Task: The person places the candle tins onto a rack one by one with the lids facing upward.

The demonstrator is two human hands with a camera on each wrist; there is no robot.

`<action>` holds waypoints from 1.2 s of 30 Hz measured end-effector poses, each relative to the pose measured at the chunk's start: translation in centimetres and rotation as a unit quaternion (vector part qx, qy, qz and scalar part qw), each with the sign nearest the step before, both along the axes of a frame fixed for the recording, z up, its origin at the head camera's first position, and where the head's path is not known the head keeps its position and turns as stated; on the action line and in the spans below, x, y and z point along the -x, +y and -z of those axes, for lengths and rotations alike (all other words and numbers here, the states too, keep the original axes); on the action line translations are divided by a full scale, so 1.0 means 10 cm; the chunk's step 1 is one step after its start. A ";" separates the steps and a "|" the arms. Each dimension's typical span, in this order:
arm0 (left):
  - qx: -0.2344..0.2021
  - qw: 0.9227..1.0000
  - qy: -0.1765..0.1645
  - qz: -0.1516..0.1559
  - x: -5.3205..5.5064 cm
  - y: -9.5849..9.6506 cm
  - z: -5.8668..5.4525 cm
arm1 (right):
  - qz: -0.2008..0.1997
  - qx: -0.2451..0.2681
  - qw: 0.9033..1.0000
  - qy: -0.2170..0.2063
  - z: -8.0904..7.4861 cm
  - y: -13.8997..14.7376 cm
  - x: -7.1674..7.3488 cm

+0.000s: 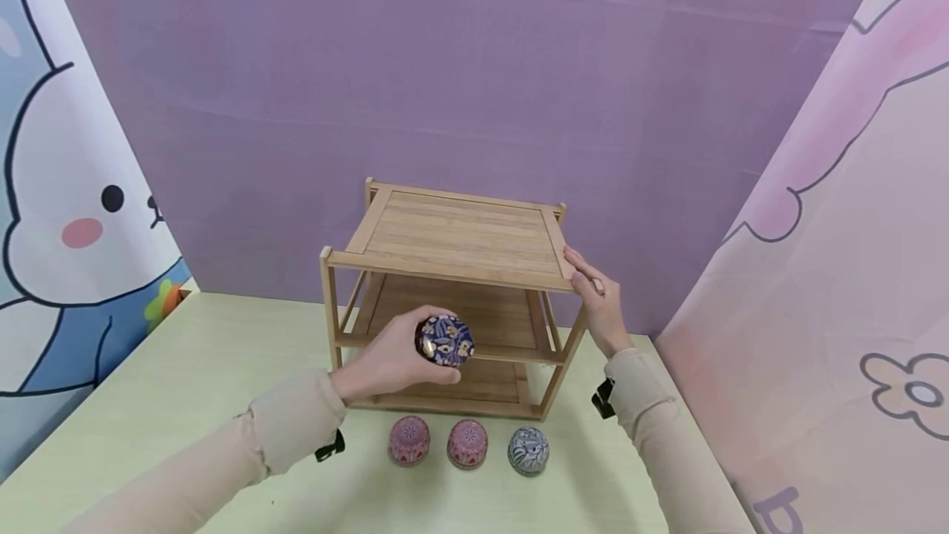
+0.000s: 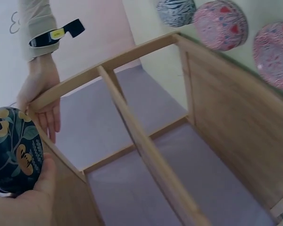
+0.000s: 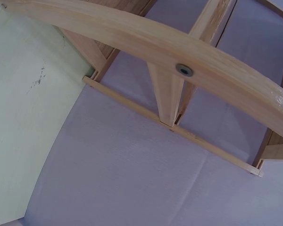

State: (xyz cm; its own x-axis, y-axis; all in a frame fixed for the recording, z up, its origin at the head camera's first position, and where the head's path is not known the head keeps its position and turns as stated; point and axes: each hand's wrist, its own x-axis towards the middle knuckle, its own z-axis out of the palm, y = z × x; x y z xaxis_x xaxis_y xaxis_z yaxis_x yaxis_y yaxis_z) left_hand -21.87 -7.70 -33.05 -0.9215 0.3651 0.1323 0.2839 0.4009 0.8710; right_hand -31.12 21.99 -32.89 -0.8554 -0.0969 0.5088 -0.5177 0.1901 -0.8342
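My left hand (image 1: 389,359) holds a small round tin (image 1: 447,341), dark blue with a flower and leaf pattern, in front of the wooden shelf rack (image 1: 460,231). In the left wrist view the thumb and fingers lie round the sides of this tin (image 2: 18,153). At the rack's upper right front corner my right hand (image 1: 602,303) grips the frame, fingers along the side of the top board. The left wrist view shows that right hand (image 2: 40,89) at the corner of the frame. Only a sliver of it shows at the right edge of the right wrist view.
Two pink patterned tins (image 1: 409,441) and a grey-white leaf-patterned tin (image 1: 529,451) stand in a row on the pale table (image 1: 222,353) before the rack. A purple cloth wall (image 1: 460,81) rises behind, with cartoon-printed panels (image 1: 838,311) at both sides.
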 end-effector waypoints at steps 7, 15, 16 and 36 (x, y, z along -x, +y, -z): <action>0.006 1.000 -0.013 0.013 0.06 0.07 -0.16 | 0.001 -0.006 1.000 -0.008 -0.09 -0.04 -0.09; 0.007 1.000 -0.007 0.015 0.13 0.16 -0.34 | 0.013 -0.018 1.000 -0.013 -0.18 -0.10 -0.21; 0.007 1.000 -0.005 0.016 0.15 0.18 -0.37 | 0.011 -0.017 1.000 -0.015 -0.18 -0.09 -0.20; 0.005 0.999 0.033 -0.019 0.56 0.48 -0.79 | 0.014 -0.013 1.000 -0.012 -0.03 0.00 -0.03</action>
